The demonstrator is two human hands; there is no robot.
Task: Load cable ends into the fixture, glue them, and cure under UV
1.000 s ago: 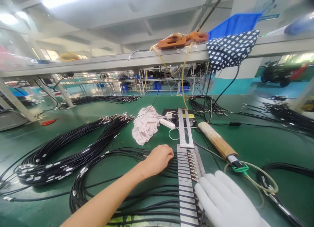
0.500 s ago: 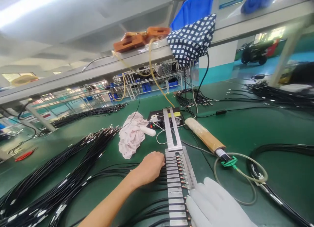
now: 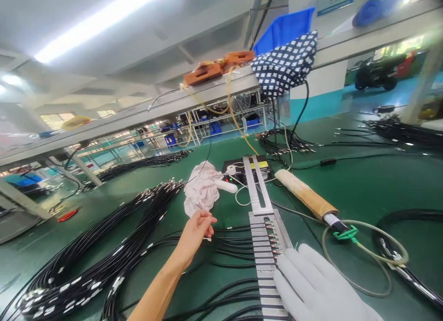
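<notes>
My bare left hand (image 3: pixel 198 229) hovers over the black cables left of the slotted metal fixture (image 3: pixel 262 249), fingers loosely bent and a little apart; nothing shows in it. Several black cables (image 3: pixel 231 241) lie across the fixture in its slots, their metal ends (image 3: pixel 272 233) in a row along its right side. My right hand (image 3: pixel 314 281), in a white glove, lies flat with fingers stretched over the fixture's lower right edge and covers some cable ends. From the fixture's far end runs a long slotted metal bar (image 3: pixel 258 187), its tip over a black box (image 3: pixel 238 168).
A pinkish cloth (image 3: pixel 200 187) lies beyond my left hand. Thick bundles of black cables (image 3: pixel 138 228) fill the left. At right lie a tan-wrapped handle (image 3: pixel 306 194) with a green clip (image 3: pixel 346 234) and a looped pale tube (image 3: pixel 380 291). A shelf beam (image 3: pixel 166 99) spans the back.
My left hand has drawn back leftward from the fixture's slots, and its fingers have loosened. My right hand stays on the fixture. The whole view has shifted slightly.
</notes>
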